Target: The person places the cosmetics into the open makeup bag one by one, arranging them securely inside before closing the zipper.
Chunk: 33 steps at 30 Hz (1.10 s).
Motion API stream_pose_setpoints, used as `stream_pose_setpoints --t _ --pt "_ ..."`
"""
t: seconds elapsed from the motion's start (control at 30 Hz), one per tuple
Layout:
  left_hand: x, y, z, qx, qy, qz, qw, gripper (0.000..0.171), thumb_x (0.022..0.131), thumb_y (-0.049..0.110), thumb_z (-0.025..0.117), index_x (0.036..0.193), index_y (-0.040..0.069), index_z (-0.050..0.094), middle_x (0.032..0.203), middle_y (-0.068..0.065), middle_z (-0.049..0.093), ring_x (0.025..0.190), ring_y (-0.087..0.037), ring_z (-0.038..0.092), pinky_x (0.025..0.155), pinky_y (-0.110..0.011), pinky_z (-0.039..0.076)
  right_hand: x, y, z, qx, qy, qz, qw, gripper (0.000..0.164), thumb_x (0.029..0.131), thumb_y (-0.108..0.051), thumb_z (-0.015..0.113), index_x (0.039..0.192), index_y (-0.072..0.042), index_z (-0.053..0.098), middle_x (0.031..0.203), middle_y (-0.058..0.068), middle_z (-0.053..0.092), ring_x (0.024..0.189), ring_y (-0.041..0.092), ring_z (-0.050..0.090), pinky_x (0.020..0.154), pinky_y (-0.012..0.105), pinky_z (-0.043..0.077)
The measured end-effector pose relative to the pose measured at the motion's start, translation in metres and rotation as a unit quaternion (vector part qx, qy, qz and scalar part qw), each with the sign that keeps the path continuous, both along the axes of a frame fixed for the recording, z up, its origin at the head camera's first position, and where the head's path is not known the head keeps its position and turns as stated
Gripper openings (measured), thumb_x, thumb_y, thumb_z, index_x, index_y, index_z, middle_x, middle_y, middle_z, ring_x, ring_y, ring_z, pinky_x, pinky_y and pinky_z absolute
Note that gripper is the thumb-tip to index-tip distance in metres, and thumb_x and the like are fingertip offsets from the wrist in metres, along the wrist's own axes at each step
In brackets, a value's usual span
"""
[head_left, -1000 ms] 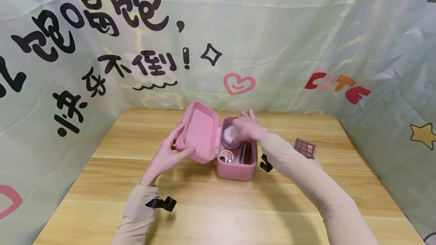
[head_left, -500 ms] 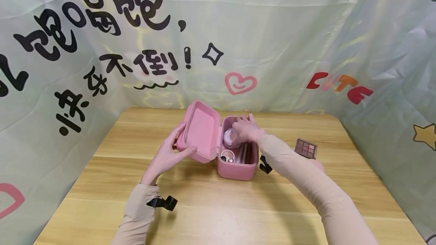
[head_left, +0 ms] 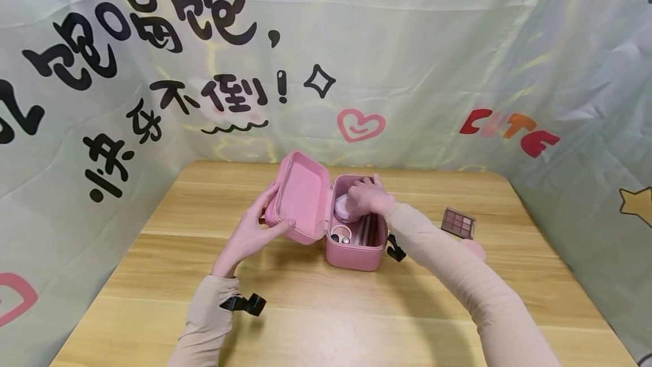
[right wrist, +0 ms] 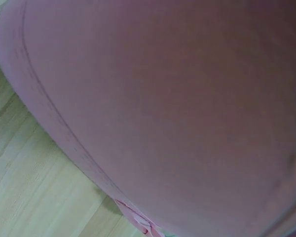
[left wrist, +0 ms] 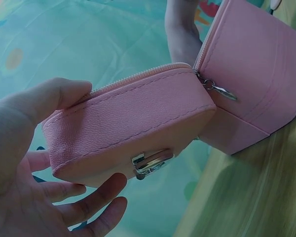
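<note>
While its lid (head_left: pixel 301 197) stands open at its left side, the pink case (head_left: pixel 355 257) sits upright on the wooden table (head_left: pixel 305 321). The left hand (head_left: pixel 249 233) clamps the lid between thumb and fingers, near a metal clasp (left wrist: pixel 153 162). The right hand (head_left: pixel 369 196) is at the case's opening; whether its fingertips are together on anything cannot be told. Inside the case, a round compact (head_left: pixel 343 208) lies just beside that hand, with slim tubes (head_left: pixel 365 231) and a small round item (head_left: pixel 340 233) toward the near end. Right of the case, well apart, lies a makeup palette (head_left: pixel 458 223), near a pink object (head_left: pixel 474 247) partly hidden by the right sleeve (head_left: pixel 458 268). Behind the case hangs a printed cloth (head_left: pixel 407 61).
</note>
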<state>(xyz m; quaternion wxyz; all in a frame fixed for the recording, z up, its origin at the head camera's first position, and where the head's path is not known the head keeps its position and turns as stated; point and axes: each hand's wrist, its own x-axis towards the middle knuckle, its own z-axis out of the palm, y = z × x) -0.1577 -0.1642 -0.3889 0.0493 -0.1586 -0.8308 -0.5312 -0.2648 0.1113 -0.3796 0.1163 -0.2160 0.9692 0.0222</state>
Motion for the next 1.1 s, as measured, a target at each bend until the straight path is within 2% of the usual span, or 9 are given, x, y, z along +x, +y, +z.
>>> stream_pose_setpoints --t 0.23,0.5,0.8,0.93,1.1 --pt "0.000 0.000 0.000 0.002 0.000 -0.003 1.0000 0.088 0.086 0.018 0.079 0.159 0.019 0.031 0.165 -0.010 0.032 0.123 -0.034 0.059 0.092 -0.045 0.051 -0.001 0.000 -0.004 -0.001 0.011 -0.004 1.000 0.040 0.072 -0.036 0.084 0.100 -0.012 0.070 0.117 0.011 0.069 0.115 0.035 0.054 0.107 0.054 0.028" --pt "0.000 0.000 -0.001 0.002 0.004 -0.006 1.0000 0.087 0.086 0.018 0.079 0.159 0.019 0.031 0.165 -0.010 0.032 0.123 -0.033 0.058 0.092 -0.046 0.051 -0.002 0.001 -0.007 -0.008 0.036 -0.001 0.999 0.029 0.069 -0.032 0.085 0.084 -0.014 0.067 0.093 0.008 0.071 0.093 0.029 0.059 0.099 0.051 0.032" --pt "0.000 0.001 -0.001 0.005 0.007 -0.007 0.9999 0.087 0.087 0.017 0.079 0.159 0.018 0.031 0.163 -0.012 0.035 0.123 -0.033 0.059 0.092 -0.045 0.051 0.000 0.004 -0.008 -0.036 0.046 -0.015 0.998 0.030 0.068 -0.035 0.087 0.078 -0.015 0.067 0.090 0.008 0.073 0.095 0.028 0.061 0.101 0.051 0.032" --pt "0.000 0.000 -0.001 0.001 0.010 -0.006 0.9999 0.087 0.087 0.017 0.079 0.159 0.017 0.031 0.166 -0.011 0.031 0.125 -0.034 0.057 0.092 -0.044 0.052 0.004 0.009 -0.004 -0.069 0.055 -0.012 0.996 0.023 0.075 -0.029 0.081 0.075 -0.014 0.063 0.083 0.007 0.070 0.091 0.029 0.060 0.096 0.051 0.032" --pt "0.000 0.000 -0.001 0.001 0.010 -0.005 0.9999 0.087 0.087 0.017 0.079 0.159 0.018 0.031 0.165 -0.010 0.031 0.125 -0.034 0.056 0.092 -0.045 0.051 0.011 0.016 0.005 -0.124 0.074 -0.007 0.989 0.019 0.083 -0.023 0.076 0.076 -0.010 0.063 0.067 0.000 0.056 0.073 0.024 0.054 0.086 0.048 0.031"
